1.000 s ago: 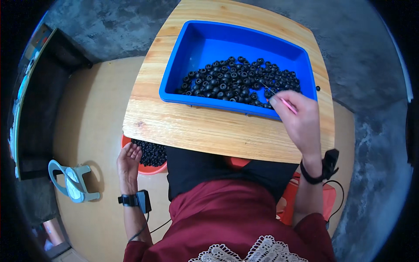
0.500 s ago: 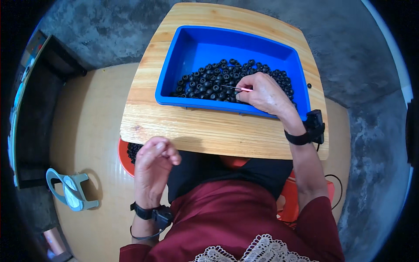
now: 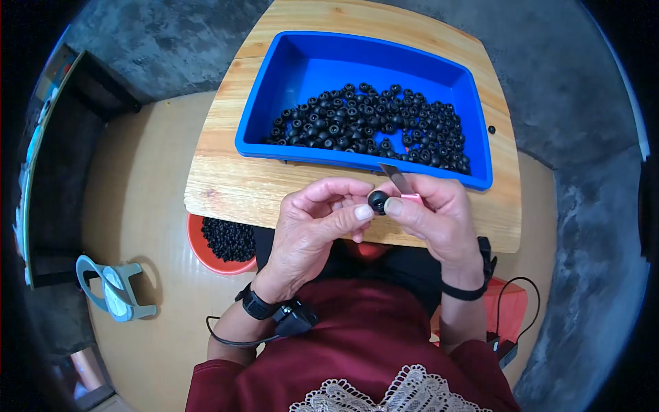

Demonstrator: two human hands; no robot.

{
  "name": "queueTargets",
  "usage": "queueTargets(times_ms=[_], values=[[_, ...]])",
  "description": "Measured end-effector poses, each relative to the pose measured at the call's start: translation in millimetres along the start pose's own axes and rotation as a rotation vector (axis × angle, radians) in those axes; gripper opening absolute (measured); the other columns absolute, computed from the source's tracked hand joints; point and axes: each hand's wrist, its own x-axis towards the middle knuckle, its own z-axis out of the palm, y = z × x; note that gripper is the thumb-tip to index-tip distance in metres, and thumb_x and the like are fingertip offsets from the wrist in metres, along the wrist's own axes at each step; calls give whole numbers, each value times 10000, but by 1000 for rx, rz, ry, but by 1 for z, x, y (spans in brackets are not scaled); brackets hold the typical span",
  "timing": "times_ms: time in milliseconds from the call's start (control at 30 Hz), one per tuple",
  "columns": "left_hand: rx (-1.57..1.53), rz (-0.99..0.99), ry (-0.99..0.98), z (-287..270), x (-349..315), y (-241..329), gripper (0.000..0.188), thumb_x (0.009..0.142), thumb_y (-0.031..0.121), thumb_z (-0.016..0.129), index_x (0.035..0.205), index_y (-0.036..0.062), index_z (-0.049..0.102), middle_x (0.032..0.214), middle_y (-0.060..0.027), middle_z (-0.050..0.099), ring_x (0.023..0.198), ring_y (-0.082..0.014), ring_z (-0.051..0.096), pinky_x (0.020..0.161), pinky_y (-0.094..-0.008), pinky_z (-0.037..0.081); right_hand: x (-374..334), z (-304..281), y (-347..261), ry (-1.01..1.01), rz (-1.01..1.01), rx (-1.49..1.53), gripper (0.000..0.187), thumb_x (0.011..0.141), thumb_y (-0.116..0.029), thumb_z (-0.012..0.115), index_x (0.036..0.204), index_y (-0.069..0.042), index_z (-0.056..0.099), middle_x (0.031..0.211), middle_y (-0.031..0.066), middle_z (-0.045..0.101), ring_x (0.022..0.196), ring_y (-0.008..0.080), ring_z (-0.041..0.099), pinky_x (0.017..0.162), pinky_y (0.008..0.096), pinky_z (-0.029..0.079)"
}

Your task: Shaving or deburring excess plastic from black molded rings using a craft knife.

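Both hands meet over the table's near edge at a small round black part (image 3: 377,200) with a hollow centre. My left hand (image 3: 309,230) pinches it between thumb and fingers. My right hand (image 3: 443,223) is closed on a knife with a pink handle and a flat grey blade (image 3: 395,177) that points up toward the tub; its thumb presses against the same part. Just beyond my hands sits a blue tub (image 3: 309,156), with many similar black parts (image 3: 343,120) heaped in its near half.
The tub stands on a wooden table (image 3: 223,172). One loose black piece (image 3: 491,129) lies right of it. Below the table's left corner is a red basin (image 3: 206,259) of small black pieces. A pale blue stool (image 3: 117,292) is on the floor at left, an orange-red box (image 3: 511,302) at right.
My right hand has come out of the tub, back toward me, with the knife. My left hand has moved up and right from the table's corner, and a black part is now between both hands.
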Motion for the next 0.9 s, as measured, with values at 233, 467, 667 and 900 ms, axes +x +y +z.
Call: queueTargets(times_ms=[233, 467, 667, 900], values=[[84, 73, 7, 8, 0, -13, 197, 813, 15, 670, 1007, -8, 643, 892, -71, 636, 694, -102, 580, 613, -219, 490, -13, 3, 38, 145, -131, 320, 171, 824, -42, 667, 981, 24, 655, 840, 57, 661, 722, 98, 611, 643, 201, 478], [110, 131, -78, 13, 0, -19, 237, 813, 0, 661, 1047, -18, 623, 909, -80, 638, 742, -131, 603, 659, -249, 511, -23, 14, 37, 270, -294, 237, 150, 786, 22, 679, 918, 29, 608, 784, 54, 643, 681, 100, 622, 594, 217, 496], [-10, -6, -84, 9, 1, -21, 262, 813, -4, 655, 1071, -10, 611, 934, -106, 640, 784, -158, 620, 704, -295, 525, -29, 14, 35, 361, -361, 60, 148, 788, -5, 679, 906, 15, 592, 757, 45, 626, 650, 77, 600, 556, 219, 477], [-246, -120, -73, 8, 5, -23, 189, 833, 18, 633, 1012, 26, 573, 886, -109, 632, 723, -171, 605, 653, -280, 503, -36, 11, 28, 517, -536, -593, 147, 797, -113, 666, 863, 2, 601, 648, 66, 548, 523, 144, 534, 456, 282, 411]])
